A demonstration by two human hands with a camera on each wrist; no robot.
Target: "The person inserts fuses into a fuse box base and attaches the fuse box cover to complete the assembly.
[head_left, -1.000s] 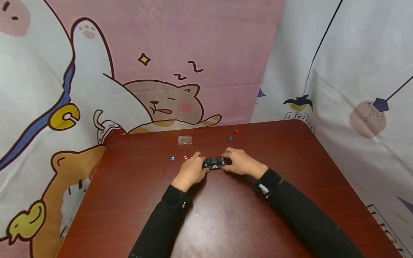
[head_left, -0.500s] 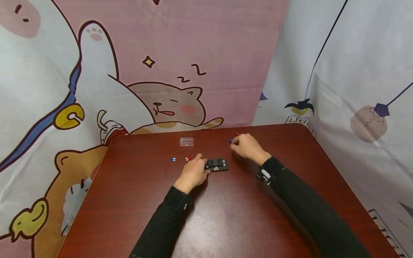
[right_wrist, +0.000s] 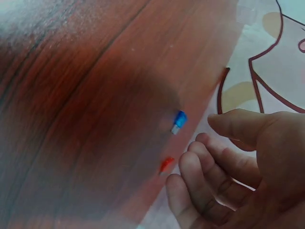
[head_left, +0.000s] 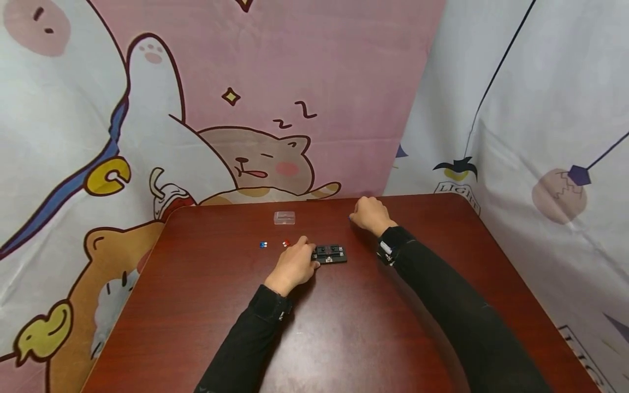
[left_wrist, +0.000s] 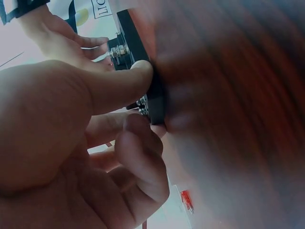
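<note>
A glossy brown tabletop (head_left: 344, 333) spans the lower middle of the head view, below cartoon-printed cloth (head_left: 363, 82), pink at top centre and white at right. A clear box (head_left: 284, 218) lies near its far edge. The black block (head_left: 330, 254) is near the frame's centre, its left end clamped between the left hand's (head_left: 292, 266) thumb and fingers. Above and right, the right hand (head_left: 372, 216) has thumb and fingers apart; in the right wrist view, a blue piece (right_wrist: 179, 121) and a red piece (right_wrist: 167, 164) lie left of them.
</note>
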